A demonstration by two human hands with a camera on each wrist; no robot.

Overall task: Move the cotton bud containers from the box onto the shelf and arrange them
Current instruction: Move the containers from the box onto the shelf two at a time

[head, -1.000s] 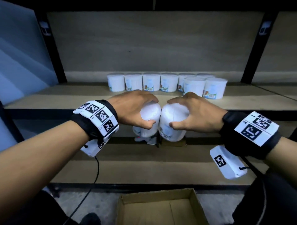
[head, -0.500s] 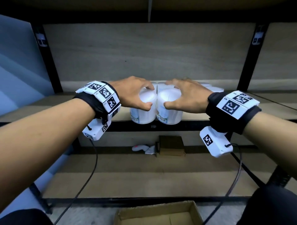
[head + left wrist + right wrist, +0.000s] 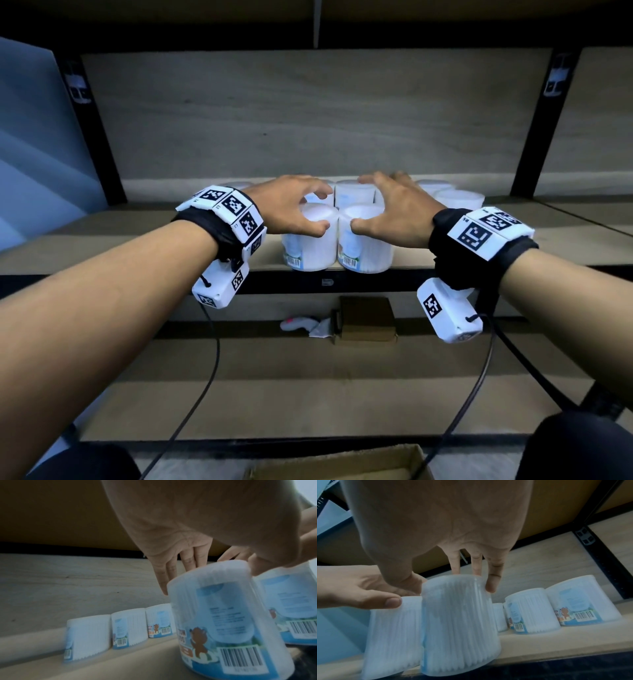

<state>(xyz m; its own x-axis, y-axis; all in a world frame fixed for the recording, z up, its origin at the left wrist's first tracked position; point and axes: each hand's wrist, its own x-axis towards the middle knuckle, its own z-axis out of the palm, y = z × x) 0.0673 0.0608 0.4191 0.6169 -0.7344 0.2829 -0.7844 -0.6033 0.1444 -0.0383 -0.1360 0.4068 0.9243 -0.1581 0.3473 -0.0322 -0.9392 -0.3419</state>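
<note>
With the left hand [image 3: 294, 209] and right hand [image 3: 394, 212] each clasping a white translucent plastic cotton bud tub [image 3: 310, 240] at the wooden shelf [image 3: 479, 246] front edge, slide both back squarely, keeping bases flat.

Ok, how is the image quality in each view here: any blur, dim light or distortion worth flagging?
Head view: sharp but dim, dark corners, wide-angle bend in the shelf edge. Left wrist view: the held container is fairly readable, the back row soft. Right wrist view: the held container is motion-smeared, its label unreadable; the left hand intrudes.
</note>
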